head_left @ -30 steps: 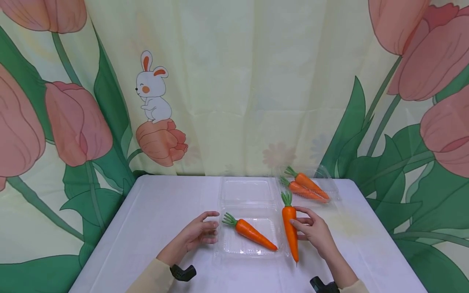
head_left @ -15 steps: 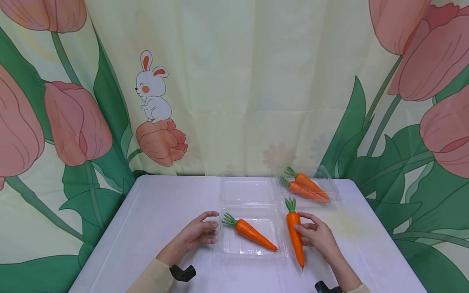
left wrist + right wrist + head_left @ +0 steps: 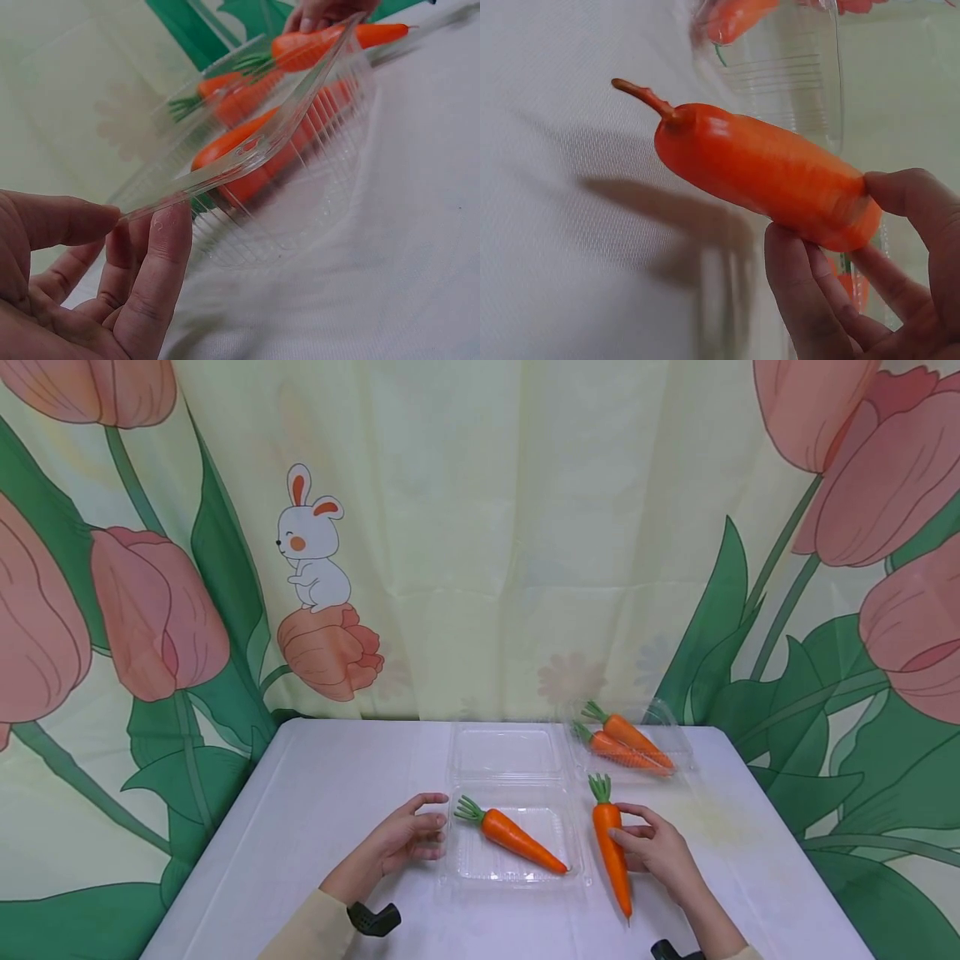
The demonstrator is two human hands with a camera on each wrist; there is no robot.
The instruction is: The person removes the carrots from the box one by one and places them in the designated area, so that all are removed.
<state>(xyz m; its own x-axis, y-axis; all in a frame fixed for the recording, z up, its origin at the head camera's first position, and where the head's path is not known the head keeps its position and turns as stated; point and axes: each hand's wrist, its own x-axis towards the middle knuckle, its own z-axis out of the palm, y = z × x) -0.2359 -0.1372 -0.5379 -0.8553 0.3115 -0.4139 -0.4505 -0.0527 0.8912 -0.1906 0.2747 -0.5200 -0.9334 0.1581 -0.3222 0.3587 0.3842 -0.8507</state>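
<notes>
In the head view my right hand [image 3: 656, 847] pinches an orange carrot [image 3: 611, 852] with green leaf stubs, its thin tip pointing toward me. The right wrist view shows this carrot [image 3: 765, 172] between thumb and fingertips above the white cloth, casting a shadow. Left of it lies an opened clear plastic clamshell box [image 3: 487, 870], its lid [image 3: 506, 752] folded back. A second carrot [image 3: 517, 839] lies slantwise inside. At the box's left side is my left hand [image 3: 408, 837]; in the left wrist view its thumb and finger pinch the rim [image 3: 255, 154].
Another clear box [image 3: 684, 739] stands at the back right with two carrots [image 3: 633, 739] in it. A white cloth [image 3: 337, 768] covers the table. Behind the far edge hangs a curtain [image 3: 450, 568] printed with tulips and a rabbit.
My right hand has carried its carrot a little to the right and toward me, away from the box's right side. The left hand and the boxes have stayed in place.
</notes>
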